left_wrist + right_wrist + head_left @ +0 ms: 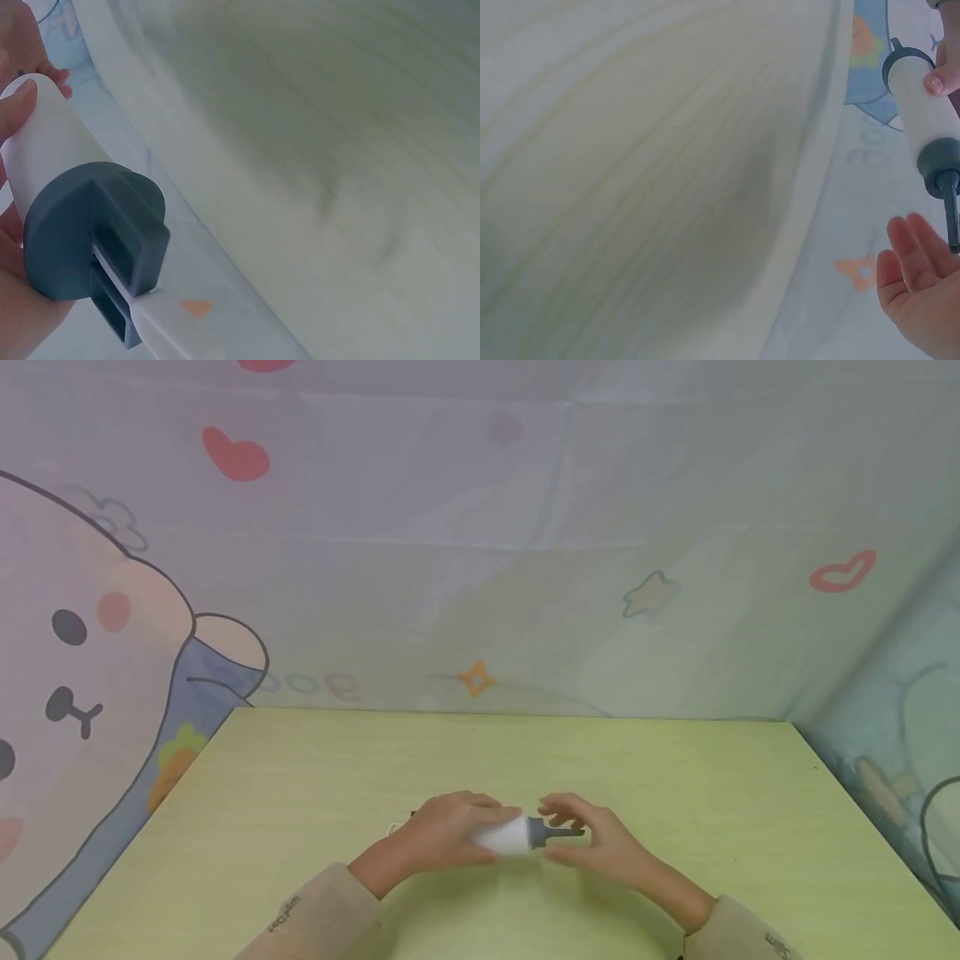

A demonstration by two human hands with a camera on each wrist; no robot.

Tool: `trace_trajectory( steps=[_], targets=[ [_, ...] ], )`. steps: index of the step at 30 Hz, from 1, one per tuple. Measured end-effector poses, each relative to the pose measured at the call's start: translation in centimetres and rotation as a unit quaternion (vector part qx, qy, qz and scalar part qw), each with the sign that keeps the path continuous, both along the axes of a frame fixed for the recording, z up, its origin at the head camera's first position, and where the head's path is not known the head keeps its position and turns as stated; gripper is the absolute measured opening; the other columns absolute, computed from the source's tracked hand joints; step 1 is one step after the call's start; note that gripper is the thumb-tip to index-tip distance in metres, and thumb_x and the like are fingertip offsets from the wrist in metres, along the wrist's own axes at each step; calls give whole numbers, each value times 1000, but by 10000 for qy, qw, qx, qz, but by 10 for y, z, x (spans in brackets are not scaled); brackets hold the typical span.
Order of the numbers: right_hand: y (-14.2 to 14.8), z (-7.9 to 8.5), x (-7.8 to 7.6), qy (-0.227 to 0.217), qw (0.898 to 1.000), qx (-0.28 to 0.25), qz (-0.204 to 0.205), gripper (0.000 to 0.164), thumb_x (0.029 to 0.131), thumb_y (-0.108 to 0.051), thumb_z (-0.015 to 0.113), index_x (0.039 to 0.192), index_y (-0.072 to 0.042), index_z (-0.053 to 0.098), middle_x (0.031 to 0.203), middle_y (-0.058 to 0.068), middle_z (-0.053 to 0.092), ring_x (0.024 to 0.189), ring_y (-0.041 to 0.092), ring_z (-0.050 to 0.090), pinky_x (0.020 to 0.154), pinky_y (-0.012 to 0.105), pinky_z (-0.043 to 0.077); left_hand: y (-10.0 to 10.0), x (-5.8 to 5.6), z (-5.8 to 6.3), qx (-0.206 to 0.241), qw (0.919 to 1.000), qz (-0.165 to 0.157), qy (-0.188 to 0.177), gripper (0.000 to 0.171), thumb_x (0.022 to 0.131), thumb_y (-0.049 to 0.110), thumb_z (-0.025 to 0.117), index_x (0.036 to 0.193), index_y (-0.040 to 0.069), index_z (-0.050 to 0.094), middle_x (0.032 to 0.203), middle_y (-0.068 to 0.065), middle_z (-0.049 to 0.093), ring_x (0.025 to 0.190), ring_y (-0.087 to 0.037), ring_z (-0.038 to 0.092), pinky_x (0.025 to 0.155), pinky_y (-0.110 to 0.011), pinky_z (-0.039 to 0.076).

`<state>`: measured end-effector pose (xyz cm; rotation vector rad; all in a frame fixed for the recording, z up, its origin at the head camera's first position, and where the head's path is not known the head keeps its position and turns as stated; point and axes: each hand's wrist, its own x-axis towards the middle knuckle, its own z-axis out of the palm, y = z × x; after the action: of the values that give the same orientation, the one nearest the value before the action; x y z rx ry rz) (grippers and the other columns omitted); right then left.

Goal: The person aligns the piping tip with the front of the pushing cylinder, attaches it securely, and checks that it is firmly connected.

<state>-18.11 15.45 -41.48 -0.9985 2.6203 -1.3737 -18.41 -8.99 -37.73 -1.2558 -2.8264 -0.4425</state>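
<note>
A hand pump (504, 835) with a white barrel and dark grey ends lies level in my left hand (450, 831), just over the table. My left fingers and thumb wrap the barrel. Its thin dark nozzle (950, 210) points right, toward my right hand (600, 843). That hand holds nothing; its loosely bent fingers stand around the nozzle tip, and the right wrist view shows them spread apart from it. In the left wrist view, a white rod (172, 322) comes out of the slotted grey end cap (64, 232). My left hand hides part of the barrel in the head view.
The pale yellow-green table (337, 760) stretches out on both sides of the hands. Behind it hangs a printed cloth (450, 568) with hearts, stars and a cartoon bear. A dark cable (926, 827) curves down beyond the table's right edge.
</note>
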Motion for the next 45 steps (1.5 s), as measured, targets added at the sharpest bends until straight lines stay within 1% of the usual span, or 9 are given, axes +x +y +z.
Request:
trace_trajectory(
  steps=[3,7,13,19,24,28,33,38,45],
  targets=[
    [-1,-2,0,559,9984,25,-22,44,76,-20,69,115,-11,50,110,8,57,94,25,55,75,29,45,0,0,-1,2,10000,-8,15,55,73,32,70,124,22,53,113,-1,61,96,-16,58,71,-25,46],
    [-4,-4,0,1045,9945,-71,95,34,73,-12,71,102,-14,55,100,0,58,91,17,53,75,31,46,2,0,-2,33,9999,-101,107,53,72,32,71,122,22,55,111,0,62,95,-15,59,70,-23,45],
    [-4,-2,1,547,9985,-56,53,23,77,-18,67,98,-15,58,94,-3,62,88,6,54,79,36,47,4,1,-4,54,9994,-159,313,51,71,31,72,120,22,57,108,2,63,93,-14,59,70,-22,45],
    [-1,-1,0,-263,9996,-54,71,27,83,-24,60,106,-10,55,93,5,66,88,14,61,77,38,50,4,2,-4,3,9989,-165,448,50,72,31,71,120,23,57,109,3,63,93,-14,59,71,-23,46],
    [-1,-2,1,293,9995,117,47,35,78,-23,67,109,-11,53,101,0,62,93,20,57,80,42,47,3,1,-6,-20,9987,-164,474,52,71,31,72,120,22,56,109,2,62,93,-14,59,71,-23,46],
    [-4,-3,1,803,9966,86,180,31,74,-12,70,101,-13,54,99,-2,58,90,18,54,77,35,47,4,-1,-8,14,9987,-199,465,53,71,32,72,121,23,56,109,2,62,93,-14,59,71,-23,46],
    [-4,-3,1,462,9988,38,176,23,78,-15,66,98,-13,56,93,-3,62,86,6,55,76,33,48,4,0,-9,3,9987,-206,473,52,71,33,72,120,24,56,109,2,62,93,-14,58,71,-23,46],
    [-2,-1,1,-47,9999,-2,143,23,86,-22,57,104,-8,55,93,3,65,85,8,59,74,31,50,4,1,-8,0,9982,-243,549,53,71,33,72,121,23,56,109,2,62,93,-15,59,71,-24,46],
    [-4,0,2,723,9971,168,163,33,76,-14,68,104,-8,54,101,3,60,90,19,56,76,39,47,4,2,-7,3,9979,-215,618,52,70,31,73,119,23,57,107,3,63,91,-14,59,71,-23,46]
  ],
)
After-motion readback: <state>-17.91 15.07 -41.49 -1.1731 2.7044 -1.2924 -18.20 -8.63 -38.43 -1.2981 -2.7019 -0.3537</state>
